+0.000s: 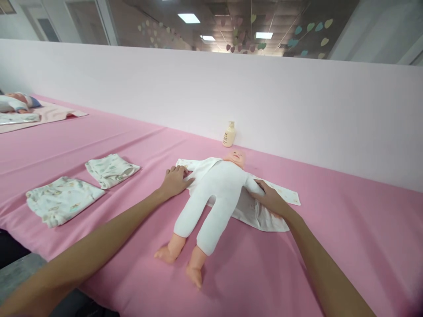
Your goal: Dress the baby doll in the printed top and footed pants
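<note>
A baby doll in a white bodysuit lies on its back, its bare feet toward me. Under it a white printed baby shirt is spread, with one sleeve reaching out on each side. My left hand is at the sleeve on the left, fingers curled on the cloth and thumb toward the doll's side; the doll's arm there is hidden. On the other side my right hand is closed around the end of the doll's white-sleeved arm, above the shirt; some fingers are out of sight.
A pump bottle stands by the white wall behind the doll's head. Two folded printed cloths lie on the pink sheet at left. Farther left, another doll rests on a pale pink mat.
</note>
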Demonstrator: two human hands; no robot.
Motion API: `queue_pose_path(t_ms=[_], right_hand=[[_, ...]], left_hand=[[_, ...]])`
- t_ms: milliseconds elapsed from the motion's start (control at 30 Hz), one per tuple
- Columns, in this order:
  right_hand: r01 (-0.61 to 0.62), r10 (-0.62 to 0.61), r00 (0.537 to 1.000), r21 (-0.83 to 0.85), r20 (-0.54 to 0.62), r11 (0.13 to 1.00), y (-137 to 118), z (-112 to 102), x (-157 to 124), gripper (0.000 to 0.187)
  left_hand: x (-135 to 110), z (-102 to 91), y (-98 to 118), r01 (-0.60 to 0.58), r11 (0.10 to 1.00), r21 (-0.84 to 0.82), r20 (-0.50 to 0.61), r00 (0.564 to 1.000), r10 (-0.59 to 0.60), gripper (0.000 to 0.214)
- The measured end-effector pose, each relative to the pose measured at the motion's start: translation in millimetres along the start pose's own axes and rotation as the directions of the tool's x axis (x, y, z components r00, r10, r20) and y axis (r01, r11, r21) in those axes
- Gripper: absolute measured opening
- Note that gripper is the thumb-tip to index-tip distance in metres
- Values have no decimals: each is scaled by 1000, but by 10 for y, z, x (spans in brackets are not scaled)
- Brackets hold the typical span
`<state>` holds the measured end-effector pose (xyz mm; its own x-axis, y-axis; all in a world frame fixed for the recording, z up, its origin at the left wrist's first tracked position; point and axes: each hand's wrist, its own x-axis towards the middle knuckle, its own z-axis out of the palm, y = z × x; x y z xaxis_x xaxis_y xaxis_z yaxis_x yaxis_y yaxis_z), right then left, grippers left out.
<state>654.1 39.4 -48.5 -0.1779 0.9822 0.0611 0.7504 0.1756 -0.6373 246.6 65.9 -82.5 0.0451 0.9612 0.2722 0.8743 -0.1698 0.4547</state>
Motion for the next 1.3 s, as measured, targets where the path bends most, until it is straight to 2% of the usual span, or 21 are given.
queue_pose_path(t_ms=[167,233,333,400,467,567,700,800,867,900,967,1033,1067,1133,1200,1300], right_hand=[[-38,38,998,-16,43,999,43,-38,2,70],[-43,44,998,-18,42,999,64,-31,14,72],[-47,48,998,-35,37,998,83,-11,40,74],[-30,32,999,-59,40,998,75,-16,51,74],[-3,8,998,-96,56,995,52,-55,51,72],[31,-11,992,-160,128,987,22,-182,24,78],[-36,69,978,-168,196,985,21,-404,-30,91],[-66,92,984,-169,150,983,-3,-534,-60,75],[-32,46,995,-153,91,988,-61,-591,-76,66],[-12,18,999,-135,47,991,-104,-610,-84,63],[21,-27,998,-88,-59,996,-211,-631,-101,61],[37,-48,982,-61,-183,997,-320,-639,-118,58],[40,-52,969,-53,-242,998,-363,-641,-124,57],[53,-56,944,-15,-325,998,-396,-647,-121,57],[82,-38,939,116,-342,990,-337,-648,-93,64],[113,-9,965,387,-261,915,-101,-581,-13,73]], left_hand=[[53,-66,-63,35,999,-28,114,993,-31,35],[70,-155,-121,121,981,-151,184,979,-92,38],[74,-329,-207,296,871,-393,289,939,-188,46],[67,-436,-254,342,819,-462,310,927,-213,50],[54,-500,-301,331,838,-434,297,931,-214,49],[37,-495,-376,256,927,-273,233,953,-194,41],[34,-404,-335,113,990,-87,32,993,-110,27],[28,-382,0,-37,994,-100,-81,996,29,24],[27,-374,393,-198,971,-133,-96,978,186,27],[37,-357,624,-299,943,-146,-83,954,289,30],[95,-271,1104,-515,837,-182,-29,854,519,38],[219,-110,1536,-654,730,-196,11,743,669,48],[301,-9,1712,-693,692,-203,40,700,713,51],[475,202,1961,-709,664,-239,128,655,745,52],[615,381,2075,-664,684,-302,187,662,726,45],[697,532,2073,-638,670,-380,121,684,720,42]])
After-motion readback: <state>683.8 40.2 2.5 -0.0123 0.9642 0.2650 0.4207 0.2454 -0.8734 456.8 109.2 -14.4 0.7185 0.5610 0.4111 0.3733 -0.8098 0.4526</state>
